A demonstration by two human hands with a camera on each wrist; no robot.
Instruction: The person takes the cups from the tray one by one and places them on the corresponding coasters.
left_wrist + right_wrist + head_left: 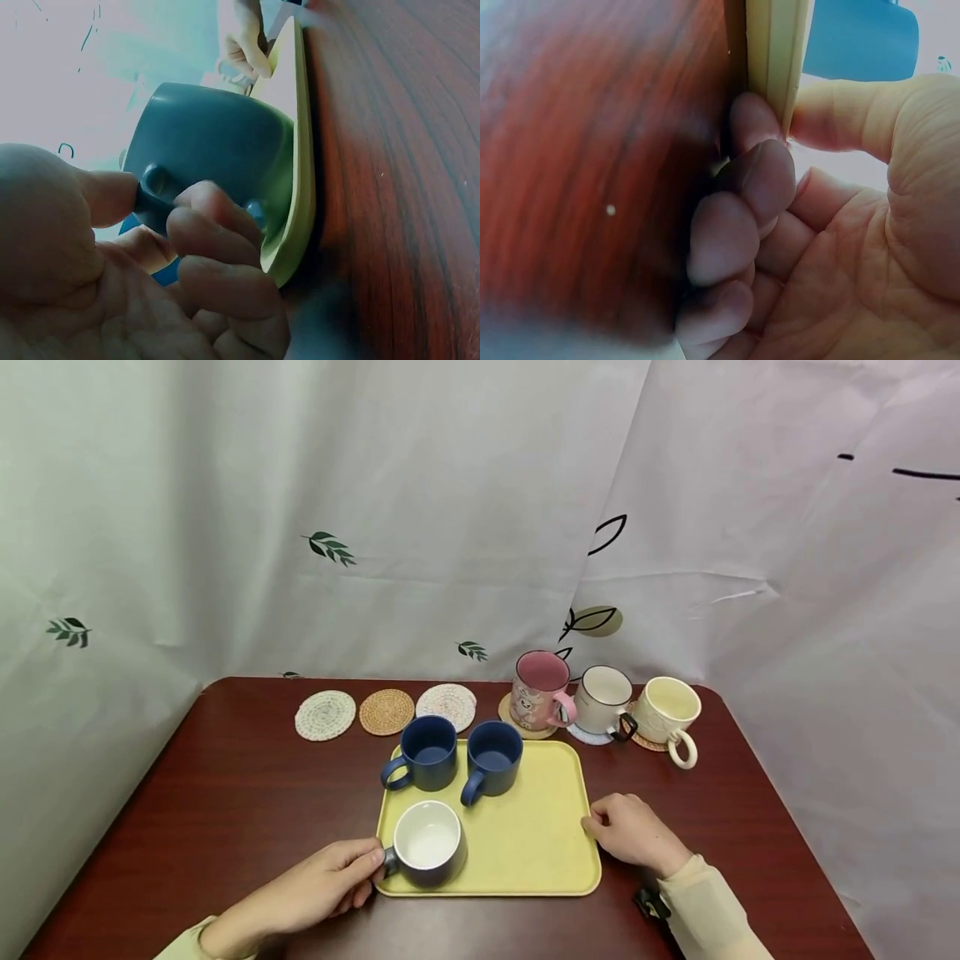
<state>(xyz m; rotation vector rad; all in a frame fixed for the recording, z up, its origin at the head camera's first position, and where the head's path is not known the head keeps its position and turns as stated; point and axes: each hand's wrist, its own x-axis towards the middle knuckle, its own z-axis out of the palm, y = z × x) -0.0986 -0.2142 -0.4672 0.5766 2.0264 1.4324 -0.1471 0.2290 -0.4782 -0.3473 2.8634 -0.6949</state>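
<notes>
My left hand (322,881) pinches the handle of a dark grey mug (429,847) with a white inside. Upright, this mug is at the tray's front left corner; the left wrist view shows its dark side (210,127) close up, thumb and fingers on the handle. The yellow tray (536,852) also carries two blue mugs, one (429,756) at the back left corner and the other (495,760) just right of it. At the tray's right edge, my right hand (637,833) grips the rim, with the thumb above and curled fingers beside and below it in the right wrist view.
Along the table's back stand a pink mug (534,697), a white mug with a black handle (600,703) and a cream mug (667,710), each on a coaster. Three bare round coasters, white (325,716), orange (386,712) and speckled (448,702), lie left of them.
</notes>
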